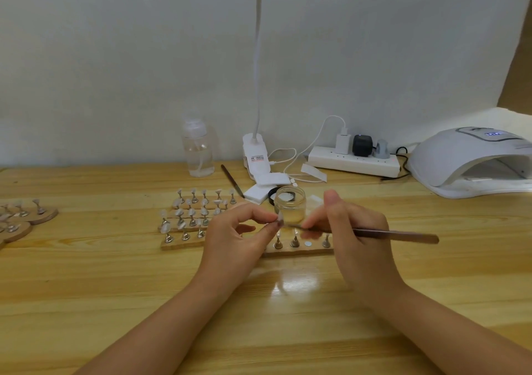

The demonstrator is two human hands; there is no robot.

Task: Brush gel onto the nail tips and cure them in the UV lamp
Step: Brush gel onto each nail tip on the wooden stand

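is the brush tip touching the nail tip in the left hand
Cannot tell. In the head view the brush tip reaches the nail tip pinched by the left hand, but blur hides contact.

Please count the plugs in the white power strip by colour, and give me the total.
White plug: 1
Black plug: 1
Grey plug: 1
Total: 3, all in the power strip

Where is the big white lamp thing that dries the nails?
In the head view, the domed white UV lamp sits on the wooden table's far right, just right of the white power strip, its opening facing the person.
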